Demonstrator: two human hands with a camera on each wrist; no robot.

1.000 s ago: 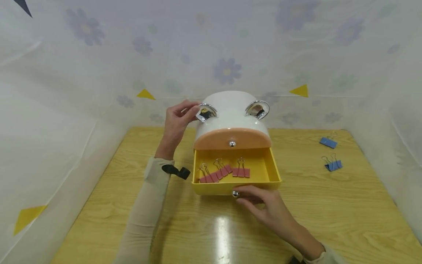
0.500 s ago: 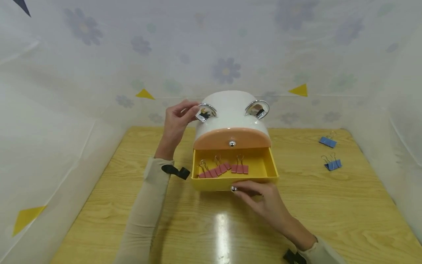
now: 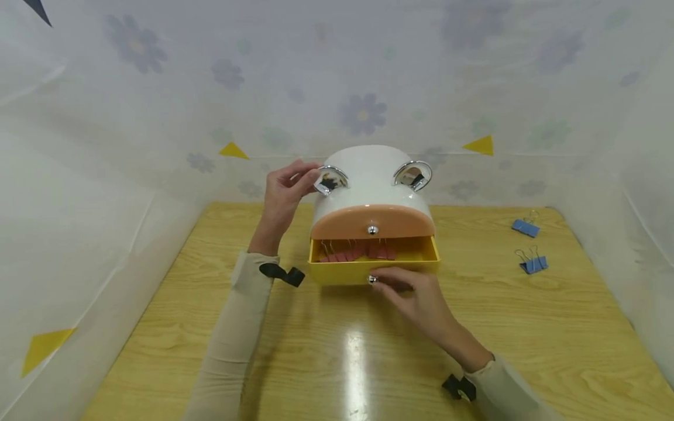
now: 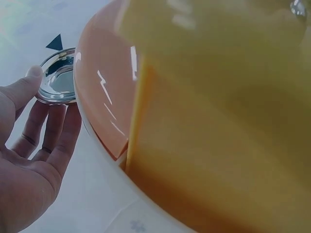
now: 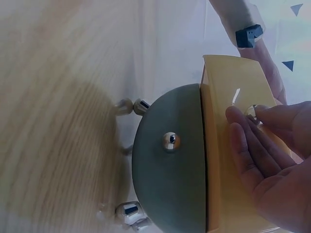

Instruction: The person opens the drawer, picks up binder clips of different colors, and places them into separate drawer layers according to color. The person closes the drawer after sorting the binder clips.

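Observation:
A white box [image 3: 368, 175] with two chrome ears stands on the wooden table [image 3: 526, 333]. Its peach upper drawer [image 3: 372, 219] is closed. The yellow lower drawer [image 3: 342, 272] stands out only a little, with pink binder clips [image 3: 358, 251] showing in the gap. My right hand [image 3: 381, 279] pinches the drawer's small metal knob [image 5: 251, 111] between thumb and forefinger [image 5: 238, 128]. My left hand [image 3: 310, 174] holds the left chrome ear [image 4: 58, 82], with the thumb on its rim and the fingers behind it.
Two blue binder clips [image 3: 524, 227] [image 3: 533, 263] lie on the table at the far right. Flower-patterned cloth walls [image 3: 363, 111] close in the table at the back and on both sides. Bare wood lies between me and the box.
The yellow drawer has slid most of the way into the box, with my right hand on its knob moving with it. My left hand has stayed on the chrome ear.

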